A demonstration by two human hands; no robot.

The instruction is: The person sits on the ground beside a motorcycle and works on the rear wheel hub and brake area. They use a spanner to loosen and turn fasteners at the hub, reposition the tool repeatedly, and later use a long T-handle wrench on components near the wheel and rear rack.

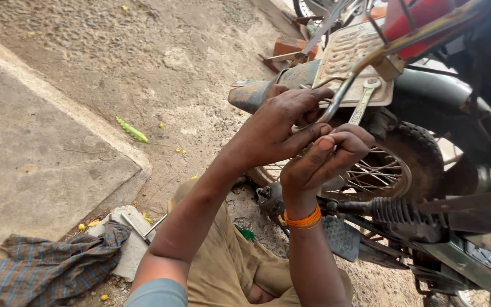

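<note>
**Tech 1:** While both hands work at the rear of the motorcycle (pixel 427 170), report the position of each.

**Tech 2:** Left hand (pixel 277 128) is closed around the curved chrome rail (pixel 342 94) just below the number plate (pixel 350 57), fingers wrapped over the tube. Right hand (pixel 325 156) is clenched on the lower shaft of a flat spanner (pixel 365 102); an orange band sits on that wrist.

**Tech 1:** Spanner location?

**Tech 2:** It stands near upright, tilted slightly right. Its ring end sits against the lower edge of the number plate, above the rear wheel (pixel 393 165). Whether it is seated on a fastener cannot be told.

**Tech 1:** Surroundings?

**Tech 2:** A coil shock absorber (pixel 396 211) lies below the right wrist. On the ground at lower left, a checked cloth (pixel 52 264) rests against a pale stone slab (pixel 134 241), with a metal rod tool (pixel 143 227) lying on that slab.
</note>
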